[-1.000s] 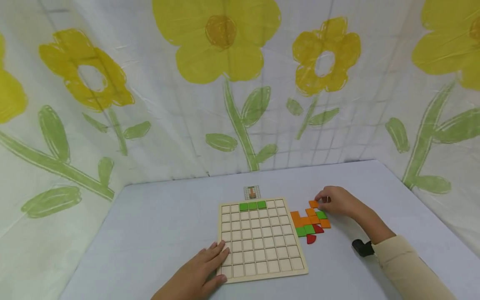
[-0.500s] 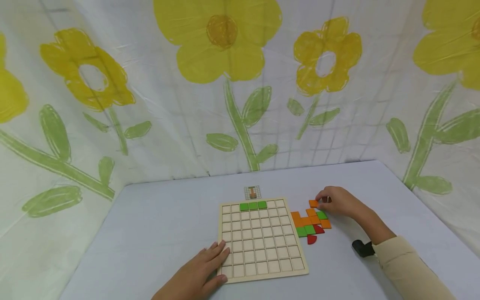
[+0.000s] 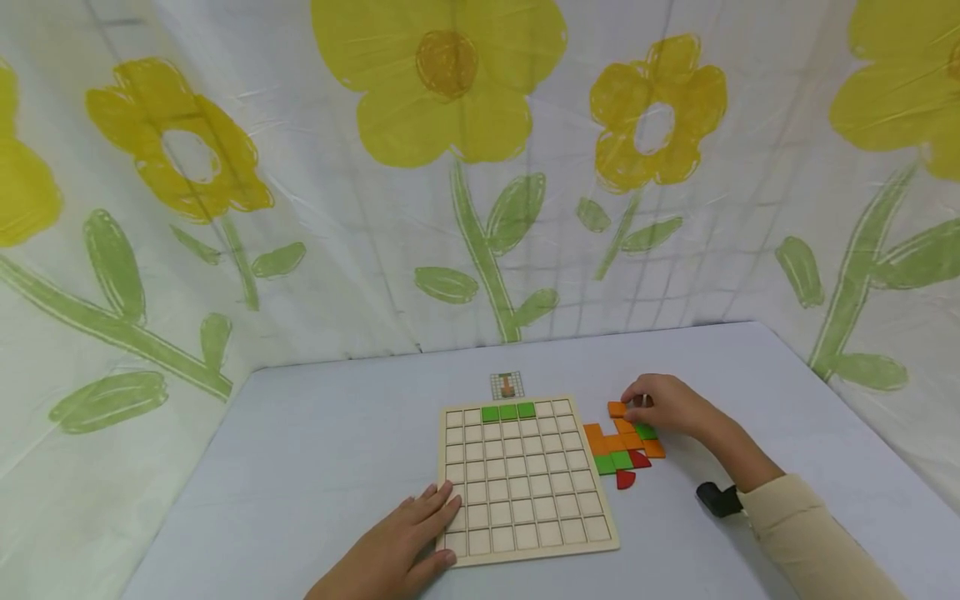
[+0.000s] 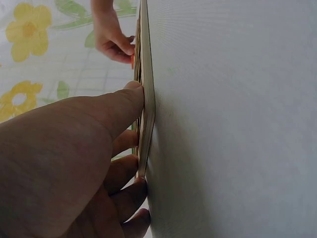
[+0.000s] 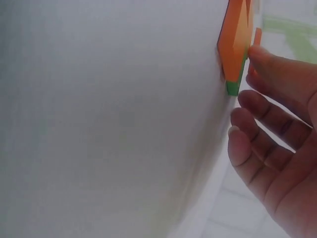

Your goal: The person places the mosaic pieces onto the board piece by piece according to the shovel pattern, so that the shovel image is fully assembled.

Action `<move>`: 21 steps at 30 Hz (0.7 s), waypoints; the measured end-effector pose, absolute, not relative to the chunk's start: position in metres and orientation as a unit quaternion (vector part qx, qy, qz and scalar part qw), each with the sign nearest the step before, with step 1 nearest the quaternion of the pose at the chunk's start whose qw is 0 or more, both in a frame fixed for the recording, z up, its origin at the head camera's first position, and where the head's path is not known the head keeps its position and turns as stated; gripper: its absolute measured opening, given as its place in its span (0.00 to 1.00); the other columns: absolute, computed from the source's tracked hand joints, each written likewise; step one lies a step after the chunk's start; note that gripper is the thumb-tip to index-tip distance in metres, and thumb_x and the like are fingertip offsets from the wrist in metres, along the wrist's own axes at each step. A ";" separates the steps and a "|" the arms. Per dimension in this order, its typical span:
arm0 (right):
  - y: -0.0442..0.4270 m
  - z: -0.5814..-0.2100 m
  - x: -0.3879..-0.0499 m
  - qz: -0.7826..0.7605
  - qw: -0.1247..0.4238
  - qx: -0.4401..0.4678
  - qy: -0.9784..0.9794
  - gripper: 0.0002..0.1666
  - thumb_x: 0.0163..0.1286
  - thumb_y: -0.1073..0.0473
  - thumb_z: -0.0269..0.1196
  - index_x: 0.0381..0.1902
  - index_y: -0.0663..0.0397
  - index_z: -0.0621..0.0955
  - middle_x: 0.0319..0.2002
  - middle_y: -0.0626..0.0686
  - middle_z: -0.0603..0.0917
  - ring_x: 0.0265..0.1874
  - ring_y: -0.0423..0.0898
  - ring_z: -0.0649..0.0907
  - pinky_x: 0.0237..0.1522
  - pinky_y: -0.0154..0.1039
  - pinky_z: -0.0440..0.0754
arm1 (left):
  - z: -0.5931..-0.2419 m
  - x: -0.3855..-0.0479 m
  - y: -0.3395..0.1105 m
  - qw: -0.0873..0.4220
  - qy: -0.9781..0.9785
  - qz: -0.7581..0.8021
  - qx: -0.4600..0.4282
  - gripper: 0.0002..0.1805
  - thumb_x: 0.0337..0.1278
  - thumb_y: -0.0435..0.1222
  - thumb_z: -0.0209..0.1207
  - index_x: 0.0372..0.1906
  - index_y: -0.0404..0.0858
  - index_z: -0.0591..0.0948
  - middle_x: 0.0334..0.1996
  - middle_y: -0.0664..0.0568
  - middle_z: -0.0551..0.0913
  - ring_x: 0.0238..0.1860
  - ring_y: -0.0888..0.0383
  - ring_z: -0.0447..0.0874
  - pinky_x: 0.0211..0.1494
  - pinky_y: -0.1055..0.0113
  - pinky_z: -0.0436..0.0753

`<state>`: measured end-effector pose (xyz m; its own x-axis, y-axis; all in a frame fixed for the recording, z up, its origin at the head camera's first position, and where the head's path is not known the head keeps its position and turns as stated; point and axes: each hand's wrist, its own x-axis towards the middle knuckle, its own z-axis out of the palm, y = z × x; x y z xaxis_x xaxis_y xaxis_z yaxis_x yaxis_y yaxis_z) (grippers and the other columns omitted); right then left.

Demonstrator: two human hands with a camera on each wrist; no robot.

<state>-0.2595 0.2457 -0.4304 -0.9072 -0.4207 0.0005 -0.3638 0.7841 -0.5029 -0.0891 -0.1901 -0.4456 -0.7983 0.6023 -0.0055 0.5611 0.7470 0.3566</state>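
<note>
A wooden grid board lies on the table, with three green square tiles in its far row. My left hand rests on the board's left edge near the front corner, fingers extended over the rim. In the left wrist view, the thumb and fingers touch the board's side. Beyond the board's right side, my right hand pinches an orange square tile between thumb and forefinger. Just below it lies a pile of orange tiles, with green tiles and red quarter-round tiles among them.
A small printed pattern card lies behind the board. At the right wrist sits a black device. A white curtain with yellow flowers hangs behind the table's far edge.
My right hand has shifted slightly left toward the board, carrying the orange tile with it. The left hand and board look unmoved.
</note>
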 end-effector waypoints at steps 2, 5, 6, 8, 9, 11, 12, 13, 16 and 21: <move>0.243 -0.430 -0.259 -0.251 0.051 -0.220 0.941 0.12 0.63 0.59 0.73 0.42 0.59 0.87 0.32 0.45 0.80 0.31 0.44 0.75 0.34 0.38 0.79 | -0.446 -0.089 -0.190 0.059 0.933 0.171 0.312 0.37 0.75 0.59 0.43 0.76 0.39 0.66 0.76 0.47 0.62 0.75 0.47 0.59 0.71 0.46 0.65; 0.237 -0.430 -0.259 -0.246 0.043 -0.237 0.939 0.11 0.62 0.59 0.73 0.41 0.58 0.87 0.31 0.45 0.79 0.31 0.44 0.75 0.34 0.38 0.79 | -0.446 -0.089 -0.190 0.058 0.933 0.171 0.313 0.37 0.75 0.59 0.43 0.76 0.40 0.66 0.76 0.48 0.62 0.75 0.47 0.59 0.71 0.46 0.65; 0.235 -0.430 -0.258 -0.248 0.043 -0.238 0.938 0.10 0.63 0.59 0.73 0.40 0.57 0.87 0.31 0.44 0.79 0.31 0.44 0.75 0.34 0.38 0.79 | -0.447 -0.089 -0.190 0.058 0.933 0.171 0.313 0.37 0.75 0.59 0.43 0.76 0.40 0.66 0.76 0.48 0.62 0.75 0.47 0.59 0.71 0.46 0.65; 0.230 -0.429 -0.257 -0.252 0.046 -0.237 0.937 0.10 0.63 0.59 0.73 0.41 0.57 0.87 0.32 0.44 0.80 0.31 0.43 0.75 0.34 0.38 0.79 | -0.447 -0.088 -0.190 0.050 0.932 0.170 0.316 0.36 0.75 0.59 0.44 0.76 0.39 0.66 0.76 0.47 0.62 0.74 0.47 0.60 0.71 0.46 0.66; 0.228 -0.429 -0.256 -0.254 0.049 -0.236 0.937 0.10 0.63 0.59 0.73 0.41 0.56 0.87 0.32 0.44 0.80 0.31 0.43 0.76 0.35 0.38 0.79 | -0.447 -0.088 -0.190 0.048 0.932 0.170 0.317 0.36 0.75 0.58 0.44 0.75 0.39 0.67 0.76 0.47 0.63 0.74 0.47 0.60 0.71 0.46 0.66; 0.223 -0.429 -0.253 -0.256 0.056 -0.237 0.935 0.11 0.63 0.58 0.73 0.41 0.56 0.87 0.33 0.43 0.80 0.31 0.43 0.76 0.35 0.38 0.80 | -0.446 -0.088 -0.190 0.049 0.932 0.172 0.317 0.36 0.75 0.58 0.44 0.75 0.39 0.67 0.75 0.47 0.63 0.74 0.47 0.60 0.70 0.45 0.66; 0.221 -0.429 -0.252 -0.256 0.059 -0.238 0.935 0.11 0.63 0.58 0.73 0.42 0.55 0.87 0.33 0.43 0.80 0.31 0.42 0.76 0.36 0.38 0.80 | -0.446 -0.088 -0.190 0.051 0.932 0.173 0.316 0.36 0.75 0.58 0.44 0.75 0.39 0.67 0.76 0.47 0.63 0.74 0.47 0.60 0.71 0.45 0.66; 0.219 -0.428 -0.251 -0.255 0.060 -0.245 0.934 0.11 0.63 0.58 0.73 0.41 0.55 0.88 0.33 0.42 0.80 0.31 0.42 0.76 0.36 0.38 0.80 | -0.446 -0.088 -0.190 0.053 0.931 0.174 0.315 0.36 0.75 0.58 0.44 0.75 0.39 0.66 0.76 0.47 0.62 0.74 0.46 0.60 0.71 0.45 0.66; 0.214 -0.429 -0.248 -0.251 0.056 -0.262 0.930 0.10 0.63 0.58 0.73 0.41 0.55 0.88 0.32 0.42 0.79 0.31 0.41 0.76 0.35 0.37 0.80 | -0.445 -0.088 -0.190 0.063 0.932 0.177 0.309 0.37 0.75 0.59 0.44 0.76 0.39 0.66 0.76 0.47 0.62 0.75 0.47 0.60 0.71 0.46 0.65; 0.207 -0.429 -0.245 -0.261 0.061 -0.268 0.925 0.10 0.65 0.57 0.72 0.42 0.54 0.87 0.32 0.40 0.79 0.31 0.40 0.75 0.34 0.36 0.78 | -0.444 -0.087 -0.190 0.057 0.932 0.175 0.312 0.36 0.75 0.58 0.45 0.75 0.39 0.67 0.76 0.47 0.62 0.74 0.46 0.60 0.71 0.46 0.65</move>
